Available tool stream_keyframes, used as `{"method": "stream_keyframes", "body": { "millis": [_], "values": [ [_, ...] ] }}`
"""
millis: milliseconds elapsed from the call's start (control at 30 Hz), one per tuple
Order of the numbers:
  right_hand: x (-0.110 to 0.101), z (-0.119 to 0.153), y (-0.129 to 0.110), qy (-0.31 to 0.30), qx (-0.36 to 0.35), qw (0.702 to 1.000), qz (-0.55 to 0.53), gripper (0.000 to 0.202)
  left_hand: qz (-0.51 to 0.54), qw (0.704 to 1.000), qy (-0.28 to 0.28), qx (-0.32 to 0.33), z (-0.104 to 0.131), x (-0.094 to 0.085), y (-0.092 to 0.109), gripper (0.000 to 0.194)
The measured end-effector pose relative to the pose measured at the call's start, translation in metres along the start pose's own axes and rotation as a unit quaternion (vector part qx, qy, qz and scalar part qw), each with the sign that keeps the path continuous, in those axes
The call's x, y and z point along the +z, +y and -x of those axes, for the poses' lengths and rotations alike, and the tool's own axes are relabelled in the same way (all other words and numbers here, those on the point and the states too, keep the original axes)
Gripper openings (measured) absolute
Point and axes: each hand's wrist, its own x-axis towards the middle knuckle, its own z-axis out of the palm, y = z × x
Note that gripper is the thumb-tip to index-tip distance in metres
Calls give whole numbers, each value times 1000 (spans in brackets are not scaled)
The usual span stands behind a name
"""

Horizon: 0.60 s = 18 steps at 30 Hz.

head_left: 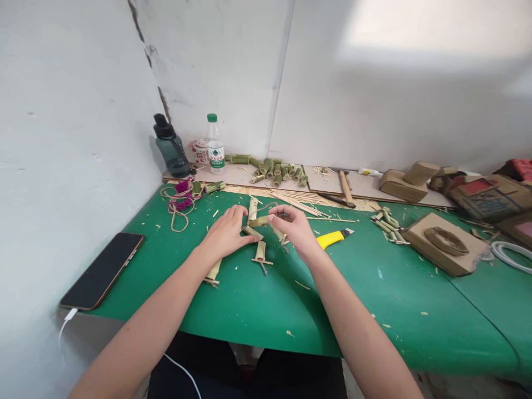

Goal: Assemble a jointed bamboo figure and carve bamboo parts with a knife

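On the green table lies a jointed figure of short bamboo pieces joined with brown cord. My left hand (228,233) rests on its left side, thumb and fingers closed about a bamboo tube (254,233) in the middle. My right hand (294,226) pinches the right end of a pale bamboo piece (260,221) lying crosswise above that tube. An upright bamboo piece (253,208) shows behind the hands. Nearer me lies a bamboo piece (260,251) with a thin stick (261,261) across its end. Another bamboo piece (214,270) is partly hidden below my left wrist.
A yellow utility knife (332,238) lies right of my right hand. Behind are thin bamboo sticks (299,202), a hammer (346,188) and cut bamboo tubes (277,172). A phone (102,270) lies left; a cardboard block (444,244) sits right. Bottles (215,145) stand by the wall.
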Motion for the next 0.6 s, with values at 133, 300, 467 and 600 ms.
{"method": "stream_keyframes", "body": {
  "millis": [133,300,467,600],
  "values": [
    [22,11,-6,-33,-4,997,-71,38,70,997,12,-8,-3,5,-2,47],
    [32,24,-11,-165,-15,984,-72,36,266,962,-65,-4,-4,-9,-18,31],
    [25,26,-12,-313,3,950,-8,21,264,962,-73,-18,-4,-17,-22,24],
    [20,20,-2,-167,-63,966,190,18,197,976,-87,-6,-2,-15,-14,29]
  ]
}}
